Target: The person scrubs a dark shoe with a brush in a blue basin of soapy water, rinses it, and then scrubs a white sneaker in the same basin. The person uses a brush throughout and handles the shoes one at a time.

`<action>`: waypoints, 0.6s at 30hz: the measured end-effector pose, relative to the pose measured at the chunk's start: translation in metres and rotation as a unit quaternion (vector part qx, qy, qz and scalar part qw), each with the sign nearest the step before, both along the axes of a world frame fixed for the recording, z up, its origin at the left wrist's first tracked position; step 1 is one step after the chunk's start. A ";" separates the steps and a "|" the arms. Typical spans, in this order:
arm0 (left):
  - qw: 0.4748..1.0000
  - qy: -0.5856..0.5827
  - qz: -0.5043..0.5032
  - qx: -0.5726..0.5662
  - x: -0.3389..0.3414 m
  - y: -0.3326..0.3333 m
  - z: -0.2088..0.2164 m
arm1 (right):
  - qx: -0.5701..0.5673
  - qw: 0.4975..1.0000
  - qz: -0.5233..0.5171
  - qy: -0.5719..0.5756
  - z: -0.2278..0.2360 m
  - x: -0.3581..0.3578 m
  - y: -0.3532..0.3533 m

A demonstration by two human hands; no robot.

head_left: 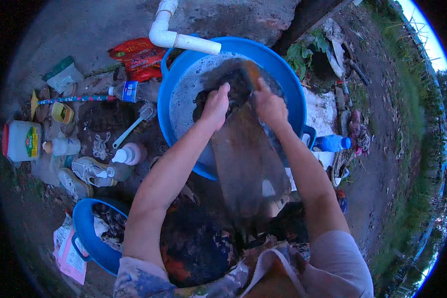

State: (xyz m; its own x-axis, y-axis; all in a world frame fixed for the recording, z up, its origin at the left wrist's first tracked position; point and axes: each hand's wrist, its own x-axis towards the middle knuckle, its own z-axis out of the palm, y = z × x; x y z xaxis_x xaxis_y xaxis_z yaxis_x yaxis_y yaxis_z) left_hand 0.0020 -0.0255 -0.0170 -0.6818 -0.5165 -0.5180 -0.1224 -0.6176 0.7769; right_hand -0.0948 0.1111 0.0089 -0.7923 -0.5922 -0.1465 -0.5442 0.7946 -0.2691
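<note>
Outdoors, dirt ground point(372, 198) surrounds everything. The left hand point(215, 107) lies on a dark cloth point(239, 88), probably to keep it steady; its fingers are mostly hidden, so I cannot tell whether they pinch. Just beside, the right hand's point(272, 106) fingers close around a blurred orange-brown handle point(253, 75). Below the fingers, a brown board point(246, 149) crosses the blue tub's point(297, 99) near rim, perhaps as firm support. Beyond the fingers hangs a white pipe point(196, 43).
</note>
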 end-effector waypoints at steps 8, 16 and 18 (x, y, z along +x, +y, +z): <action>0.908 -0.155 -0.149 -0.358 0.016 0.024 0.014 | -0.147 0.967 -0.133 -0.160 -0.029 -0.022 0.045; 0.807 -0.102 -0.294 -0.502 0.026 0.028 0.005 | -0.020 1.000 -0.011 0.020 0.042 0.022 0.001; 0.810 -0.081 -0.271 -0.514 0.022 0.032 0.002 | -0.096 0.995 0.004 0.008 0.022 0.014 0.001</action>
